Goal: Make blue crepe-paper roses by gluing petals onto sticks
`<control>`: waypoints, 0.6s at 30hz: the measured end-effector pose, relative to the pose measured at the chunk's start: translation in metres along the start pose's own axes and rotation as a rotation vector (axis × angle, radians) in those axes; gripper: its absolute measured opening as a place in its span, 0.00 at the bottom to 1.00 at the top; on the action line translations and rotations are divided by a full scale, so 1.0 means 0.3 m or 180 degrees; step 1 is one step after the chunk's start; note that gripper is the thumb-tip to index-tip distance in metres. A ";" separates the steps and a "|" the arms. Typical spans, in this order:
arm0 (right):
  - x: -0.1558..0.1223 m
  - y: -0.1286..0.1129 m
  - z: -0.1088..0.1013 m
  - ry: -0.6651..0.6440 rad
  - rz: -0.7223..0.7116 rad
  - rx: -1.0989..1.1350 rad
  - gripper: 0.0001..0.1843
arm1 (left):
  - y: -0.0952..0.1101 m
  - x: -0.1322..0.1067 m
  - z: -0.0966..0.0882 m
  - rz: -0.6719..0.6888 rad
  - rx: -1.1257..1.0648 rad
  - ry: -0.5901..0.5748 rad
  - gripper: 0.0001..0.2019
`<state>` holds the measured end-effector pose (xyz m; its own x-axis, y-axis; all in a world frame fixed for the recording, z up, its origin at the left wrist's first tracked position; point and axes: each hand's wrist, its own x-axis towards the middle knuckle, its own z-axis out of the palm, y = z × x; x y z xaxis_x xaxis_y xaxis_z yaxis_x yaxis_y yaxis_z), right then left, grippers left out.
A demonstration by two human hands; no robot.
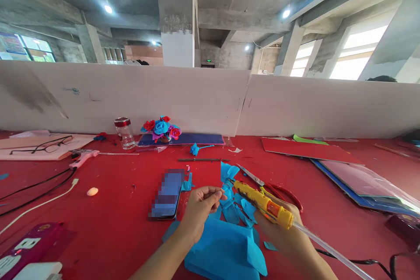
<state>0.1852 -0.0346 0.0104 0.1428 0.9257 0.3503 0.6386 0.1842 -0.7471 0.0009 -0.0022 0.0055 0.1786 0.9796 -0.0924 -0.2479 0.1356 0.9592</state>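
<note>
My right hand grips a yellow hot glue gun with a clear glue stick trailing out the back toward the lower right. Its nozzle points left at a small blue paper petal that my left hand pinches between thumb and fingers. Both hands hover above a heap of cut blue paper pieces and a folded blue paper sheet on the red table.
A phone lies left of my hands. Red-handled scissors lie behind the glue gun. A paper flower bouquet, a glass jar, a second glue gun and glasses stand farther back. Coloured sheets lie right; power strip lower left.
</note>
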 end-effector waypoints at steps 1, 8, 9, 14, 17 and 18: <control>0.003 -0.004 -0.003 0.0026 0.0020 0.0005 0.05 | 0.002 -0.001 0.001 -0.0008 -0.0009 0.0005 0.12; 0.012 -0.017 -0.016 0.0070 0.0033 -0.0101 0.05 | 0.010 -0.009 0.007 -0.0021 0.0040 -0.0008 0.13; 0.008 -0.015 -0.013 0.0038 0.0067 -0.0079 0.05 | 0.009 -0.008 0.007 -0.0009 0.0045 -0.0004 0.13; -0.007 0.001 -0.001 -0.0083 0.0052 0.0029 0.04 | 0.006 -0.005 0.002 -0.0001 0.0054 0.0013 0.13; 0.000 0.004 -0.005 -0.0029 0.0145 0.0059 0.04 | 0.001 -0.003 0.000 0.0006 0.0091 0.0000 0.13; 0.003 0.004 -0.007 0.0013 0.0156 0.0073 0.04 | -0.002 -0.002 0.000 0.0020 0.0107 -0.0005 0.13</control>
<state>0.1878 -0.0341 0.0110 0.1764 0.9325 0.3152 0.6133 0.1463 -0.7762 0.0008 -0.0029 0.0051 0.1785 0.9802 -0.0860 -0.2170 0.1245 0.9682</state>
